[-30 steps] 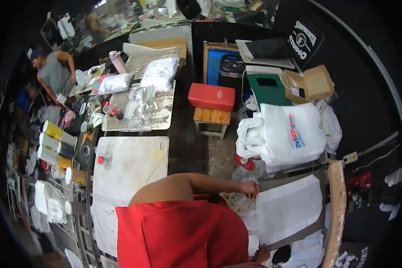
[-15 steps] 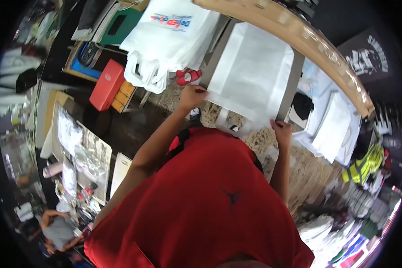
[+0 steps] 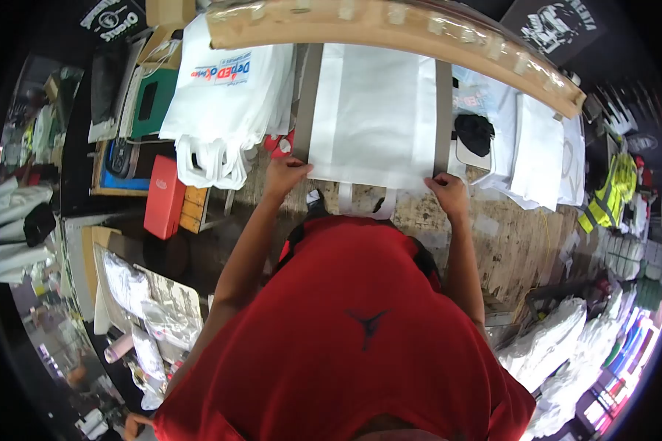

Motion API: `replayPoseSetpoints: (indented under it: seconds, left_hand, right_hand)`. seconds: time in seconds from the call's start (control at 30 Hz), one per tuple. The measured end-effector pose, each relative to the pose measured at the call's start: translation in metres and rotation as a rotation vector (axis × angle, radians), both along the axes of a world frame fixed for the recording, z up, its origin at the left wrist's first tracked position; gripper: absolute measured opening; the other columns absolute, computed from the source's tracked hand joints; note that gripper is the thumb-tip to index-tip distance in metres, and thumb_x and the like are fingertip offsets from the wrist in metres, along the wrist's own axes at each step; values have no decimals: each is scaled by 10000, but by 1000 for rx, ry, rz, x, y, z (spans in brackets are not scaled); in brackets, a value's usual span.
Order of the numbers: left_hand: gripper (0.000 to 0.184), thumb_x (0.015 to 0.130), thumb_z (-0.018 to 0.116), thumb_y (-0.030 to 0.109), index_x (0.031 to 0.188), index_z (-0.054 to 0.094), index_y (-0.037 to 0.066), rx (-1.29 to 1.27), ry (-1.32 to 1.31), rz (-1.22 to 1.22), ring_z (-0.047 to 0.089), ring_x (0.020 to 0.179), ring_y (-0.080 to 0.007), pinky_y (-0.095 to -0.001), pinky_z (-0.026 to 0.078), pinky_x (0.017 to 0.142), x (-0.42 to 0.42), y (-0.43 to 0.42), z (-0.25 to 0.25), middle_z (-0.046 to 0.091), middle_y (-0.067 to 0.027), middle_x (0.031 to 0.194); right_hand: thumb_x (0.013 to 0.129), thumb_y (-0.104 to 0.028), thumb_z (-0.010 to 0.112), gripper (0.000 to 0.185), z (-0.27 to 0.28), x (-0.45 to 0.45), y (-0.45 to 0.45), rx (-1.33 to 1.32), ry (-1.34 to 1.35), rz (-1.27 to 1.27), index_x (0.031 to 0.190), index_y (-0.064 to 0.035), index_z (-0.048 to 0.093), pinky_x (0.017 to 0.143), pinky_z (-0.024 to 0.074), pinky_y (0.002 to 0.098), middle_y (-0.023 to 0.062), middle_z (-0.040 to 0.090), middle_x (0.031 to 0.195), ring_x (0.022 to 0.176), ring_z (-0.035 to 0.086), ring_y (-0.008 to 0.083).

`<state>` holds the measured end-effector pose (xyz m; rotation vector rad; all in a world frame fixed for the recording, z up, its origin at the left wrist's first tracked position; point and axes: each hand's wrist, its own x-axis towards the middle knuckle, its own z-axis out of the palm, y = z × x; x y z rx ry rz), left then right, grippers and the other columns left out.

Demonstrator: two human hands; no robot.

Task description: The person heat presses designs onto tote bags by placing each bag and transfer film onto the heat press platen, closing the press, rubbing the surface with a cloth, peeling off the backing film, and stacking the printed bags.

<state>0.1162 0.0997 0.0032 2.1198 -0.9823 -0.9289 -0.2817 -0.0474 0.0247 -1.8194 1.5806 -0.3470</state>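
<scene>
"On the grey board (image 3: 443, 110) — white bag (image 3: 375, 117), lying flat; fingers?"

"Left hand (image 3: 288, 177), right hand (image 3: 449, 194) both pinching its near corners; uneven tugging could skew it — creases too."

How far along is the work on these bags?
Looks done: the printed bags piled on the left, the top one bearing a lettered logo. In hand: the blank white bag, flat on the grey board, its near corners held by the left hand and right hand. Apparently left: printing, since its upper face shows none. How many bags remain, I cannot tell.
</scene>
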Motion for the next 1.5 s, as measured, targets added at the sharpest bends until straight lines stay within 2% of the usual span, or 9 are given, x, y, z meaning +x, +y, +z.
replayPoseSetpoints:
  seconds: [0.07,0.37,1.1,1.2,1.3,1.37,1.4,1.47,1.5]
  left_hand:
    - [303,747,825,319,823,783,28,-34,81,23,675,631,-124,-291,514,620,2,0,-4,717,-51,674]
    - [286,756,827,288,788,775,8,-52,88,39,643,610,-106,-289,492,612,-1,4,-4,707,-42,658]
    - [326,748,845,313,803,770,1,-58,118,80,640,618,-115,-295,488,607,-2,4,-14,709,-47,672]
    - [324,746,849,309,803,768,1,-47,82,89,636,619,-109,-299,485,602,-4,5,-11,706,-49,667]
    - [308,750,847,289,762,745,-1,-112,-4,46,630,579,-143,-314,483,577,-9,3,-5,682,-59,632]
    - [272,763,828,263,870,737,29,-91,-140,62,679,711,-213,-352,508,650,-18,0,1,720,-98,786]
    - [272,763,828,263,870,737,29,-97,-141,58,679,711,-213,-352,508,650,-24,-4,4,720,-98,786]
    - [312,784,798,236,1027,702,64,-307,-427,-77,659,1004,-302,-405,508,827,-40,-18,7,704,-153,1099]
    - [312,784,798,236,1027,702,64,-314,-422,-82,659,1004,-302,-405,508,827,-52,-29,15,704,-153,1099]
  right_hand:
    - [800,-336,786,318,-3,0,0,-20,-31,9,835,-26,722,620,511,369,122,703,707,636,685,238]
    - [790,-310,783,314,-6,-2,1,-26,-88,-6,796,-8,696,606,499,363,115,677,665,597,651,225]
    - [784,-319,778,307,-4,-3,1,-49,-81,-2,799,-18,725,643,535,360,136,711,711,665,713,258]
    - [782,-335,778,316,-4,-4,-1,-45,-79,14,798,-23,728,641,535,356,137,705,698,658,711,261]
    - [786,-347,770,319,-3,-4,-2,-32,-35,29,788,-30,730,643,540,369,143,694,683,656,706,289]
    - [804,-365,765,342,-2,-3,-2,-60,57,69,818,-26,722,651,526,407,155,694,714,686,700,309]
    - [804,-365,765,342,-1,-2,-3,-65,56,64,818,-26,722,651,526,407,155,694,714,686,700,309]
    - [796,-407,759,359,4,-2,-4,-48,77,100,822,-49,738,688,542,445,168,706,749,745,704,363]
    - [796,-407,759,359,6,-1,-5,-54,81,92,822,-49,738,688,542,445,168,706,749,745,704,363]
